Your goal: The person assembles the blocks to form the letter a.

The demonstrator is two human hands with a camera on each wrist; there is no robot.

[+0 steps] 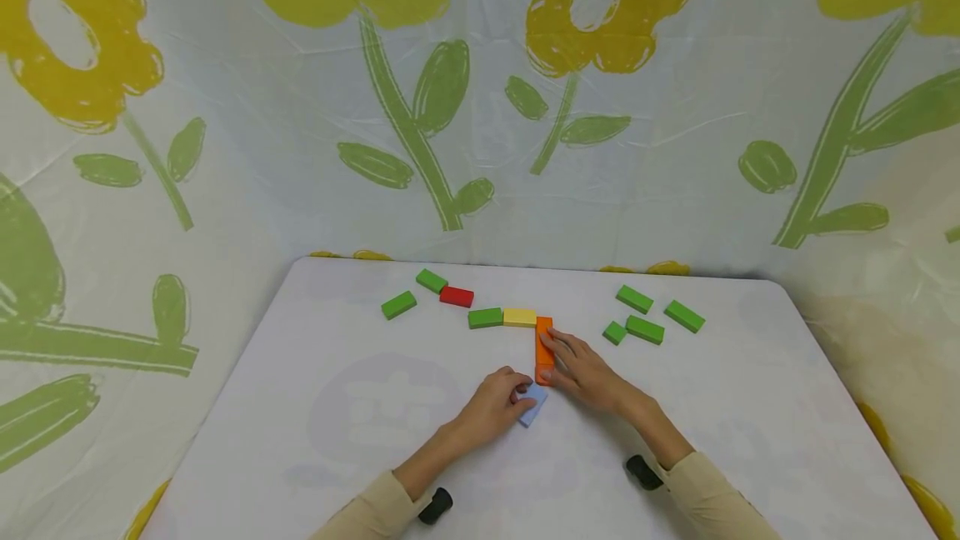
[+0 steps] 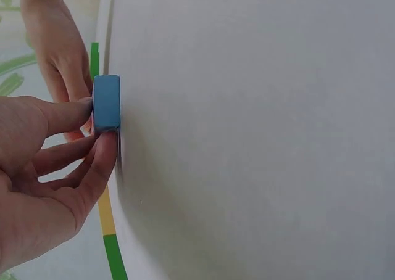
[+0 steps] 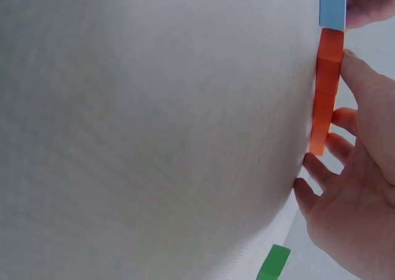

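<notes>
My left hand [image 1: 489, 408] pinches a light-blue rectangular block [image 1: 533, 411] low over the table, thumb on one side and fingers on the other. In the left wrist view the blue block [image 2: 107, 101] is held by its edges. The blue block's far end lies close to the near end of two orange blocks [image 1: 544, 348] set end to end. My right hand [image 1: 594, 377] rests along the right side of the orange blocks, thumb at the nearer one [image 3: 328, 76] and fingertips beside the farther one [image 3: 321, 129]. Whether blue and orange touch I cannot tell.
A yellow block [image 1: 519, 317] and a green block [image 1: 486, 318] run leftward from the orange ones. Farther left lie a red block [image 1: 457, 297] and two green ones [image 1: 399, 305]. Several green blocks [image 1: 646, 329] lie to the right. Flowered cloth [image 1: 480, 148] stands behind the white table [image 1: 337, 340].
</notes>
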